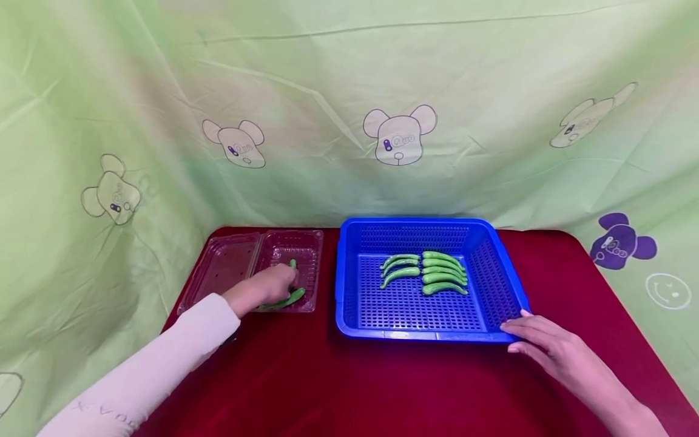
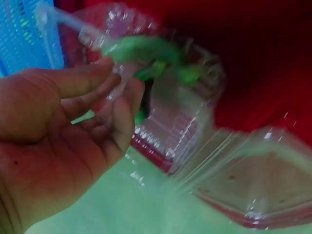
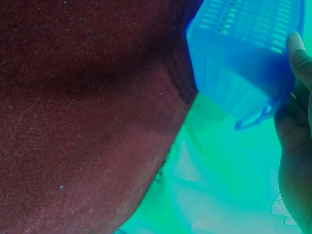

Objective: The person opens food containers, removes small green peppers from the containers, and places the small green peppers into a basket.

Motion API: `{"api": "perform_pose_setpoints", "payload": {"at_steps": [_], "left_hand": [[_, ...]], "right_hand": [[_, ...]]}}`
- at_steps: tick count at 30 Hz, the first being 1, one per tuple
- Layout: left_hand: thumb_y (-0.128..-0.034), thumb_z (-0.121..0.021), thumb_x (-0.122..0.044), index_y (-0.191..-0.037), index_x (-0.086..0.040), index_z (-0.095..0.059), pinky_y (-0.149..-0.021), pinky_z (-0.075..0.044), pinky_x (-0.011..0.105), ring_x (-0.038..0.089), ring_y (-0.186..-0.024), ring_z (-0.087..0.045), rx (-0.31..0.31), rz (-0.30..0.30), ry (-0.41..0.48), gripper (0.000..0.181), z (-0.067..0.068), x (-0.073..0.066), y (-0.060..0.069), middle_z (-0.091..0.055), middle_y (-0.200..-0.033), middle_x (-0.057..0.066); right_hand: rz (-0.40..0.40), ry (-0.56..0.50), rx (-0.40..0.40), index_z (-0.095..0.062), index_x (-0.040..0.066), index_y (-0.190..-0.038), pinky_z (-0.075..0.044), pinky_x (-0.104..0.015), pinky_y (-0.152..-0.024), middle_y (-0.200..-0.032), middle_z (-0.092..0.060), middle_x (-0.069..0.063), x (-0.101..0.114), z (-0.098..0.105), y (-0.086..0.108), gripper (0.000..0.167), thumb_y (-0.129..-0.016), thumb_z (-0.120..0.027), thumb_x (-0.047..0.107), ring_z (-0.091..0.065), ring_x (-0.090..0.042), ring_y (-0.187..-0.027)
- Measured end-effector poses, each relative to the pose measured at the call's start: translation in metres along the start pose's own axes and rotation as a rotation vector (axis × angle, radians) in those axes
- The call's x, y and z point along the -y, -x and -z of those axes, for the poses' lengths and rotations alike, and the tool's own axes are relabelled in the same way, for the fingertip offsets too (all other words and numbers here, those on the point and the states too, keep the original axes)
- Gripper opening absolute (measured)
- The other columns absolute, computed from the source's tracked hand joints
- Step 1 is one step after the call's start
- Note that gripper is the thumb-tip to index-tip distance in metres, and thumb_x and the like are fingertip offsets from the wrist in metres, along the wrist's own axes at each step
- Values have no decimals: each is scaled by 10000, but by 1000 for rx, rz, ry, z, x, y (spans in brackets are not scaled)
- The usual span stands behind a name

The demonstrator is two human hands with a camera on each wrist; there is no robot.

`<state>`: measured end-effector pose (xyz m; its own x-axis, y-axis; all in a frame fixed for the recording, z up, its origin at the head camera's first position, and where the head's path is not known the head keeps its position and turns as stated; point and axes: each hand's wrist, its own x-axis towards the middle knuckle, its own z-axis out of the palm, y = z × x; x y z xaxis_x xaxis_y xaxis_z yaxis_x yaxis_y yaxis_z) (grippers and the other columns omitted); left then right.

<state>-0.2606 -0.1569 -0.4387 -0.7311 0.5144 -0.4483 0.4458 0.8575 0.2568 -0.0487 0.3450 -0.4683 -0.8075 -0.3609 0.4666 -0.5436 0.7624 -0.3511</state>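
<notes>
My left hand (image 1: pixel 275 284) reaches into a clear plastic clamshell box (image 1: pixel 310 273), fingers half curled among slim, curved green vegetables. One green vegetable (image 1: pixel 295 295) lies on the near side of the hand; another's tip (image 1: pixel 293 263) shows beyond the fingers. The left wrist view is blurred; nothing shows between thumb and fingertips, and a green vegetable (image 2: pixel 141 48) lies just behind them. With my right hand (image 1: pixel 551 343) I grip the near right corner of a blue perforated basket (image 1: pixel 344 291). Inside it, several green vegetables (image 1: pixel 443 276) lie in two columns, the right one longer.
The box's lid (image 1: pixel 221 267) is folded open to the left. Box and basket stand side by side on a dark red tablecloth (image 1: pixel 382 388). A green curtain (image 1: pixel 317 73) with printed bear heads hangs behind and around the table.
</notes>
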Motion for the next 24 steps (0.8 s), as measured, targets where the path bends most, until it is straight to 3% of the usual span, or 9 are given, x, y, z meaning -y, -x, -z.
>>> {"api": "perform_pose_setpoints", "payload": {"at_steps": [8, 12, 15, 24], "left_hand": [[-909, -690, -21, -795, -49, -587, -600, -467, 342, 190, -668, -524, -96, -26, -23, 157, -22, 4, -1, -556, -728, 77], [-904, -707, -21, -790, -66, -581, -613, -504, 375, 194, -677, -535, -93, 2, -45, 177, -28, 4, -5, -542, -734, 70], [-893, -714, -10, -798, -70, -576, -635, -528, 397, 206, -696, -560, -102, 14, -45, 178, -31, 4, -8, -562, -743, 83], [-833, -749, 23, -852, -54, -587, -722, -575, 438, 288, -861, -685, -134, -23, -41, 180, -31, 1, -9, -644, -807, 128]], "right_hand": [[1, 12, 0, -776, 171, -1136, -262, 15, -1094, -1098, -745, 28, 0, 1, 2, 406, -910, -624, 472, -405, 161, -1363], [-4, 11, 2, -775, 173, -1141, -263, 16, -1091, -1102, -742, 32, 1, 0, 2, 340, -839, -777, 329, -406, 164, -1361], [-5, 13, 0, -774, 182, -1144, -263, 13, -1096, -1097, -745, 23, 0, 0, 2, 350, -814, -808, 293, -402, 166, -1365], [12, 11, -19, -773, 189, -1139, -261, 4, -1109, -1084, -746, 6, -3, -3, 2, 403, -923, -618, 493, -400, 161, -1375]]}}
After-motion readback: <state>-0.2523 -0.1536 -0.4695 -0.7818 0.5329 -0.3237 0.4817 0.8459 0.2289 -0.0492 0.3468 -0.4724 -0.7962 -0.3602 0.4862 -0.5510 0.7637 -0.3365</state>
